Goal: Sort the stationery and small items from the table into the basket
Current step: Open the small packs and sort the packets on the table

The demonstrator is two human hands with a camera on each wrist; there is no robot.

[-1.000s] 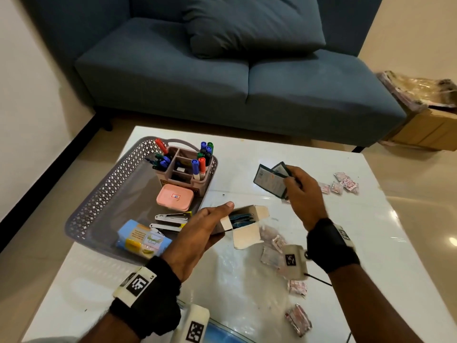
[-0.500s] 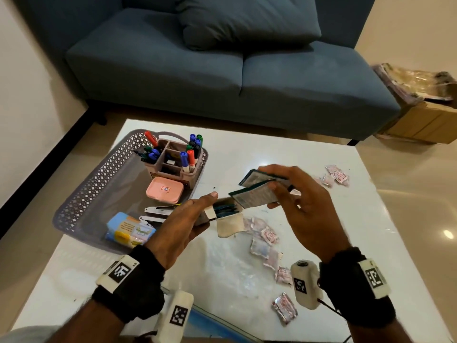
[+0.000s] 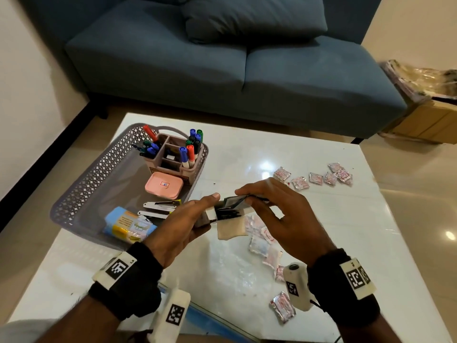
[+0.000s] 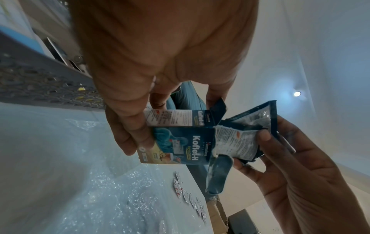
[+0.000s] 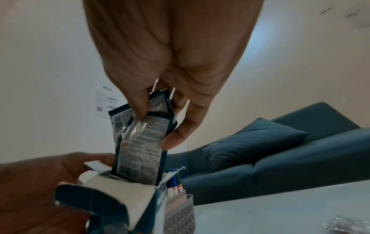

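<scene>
Left hand [image 3: 183,226] grips the open carton [image 4: 180,142]; right hand [image 3: 279,214] pinches sachets [image 5: 140,142] at its mouth

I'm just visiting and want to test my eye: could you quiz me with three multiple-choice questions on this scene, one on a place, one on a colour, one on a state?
1. Where does the pink case lie?
A. on the sofa
B. in the basket
C. on the floor

2. What colour is the sofa?
A. blue
B. red
C. yellow

3. What is the state of the small carton in the left hand?
A. sealed
B. crushed flat
C. open at the end

Answers:
1 B, the head view shows the case inside the basket, beside the pen holder.
2 A, its cushions are blue.
3 C, its flaps stand open while the right hand pinches sachets at its mouth.
</scene>
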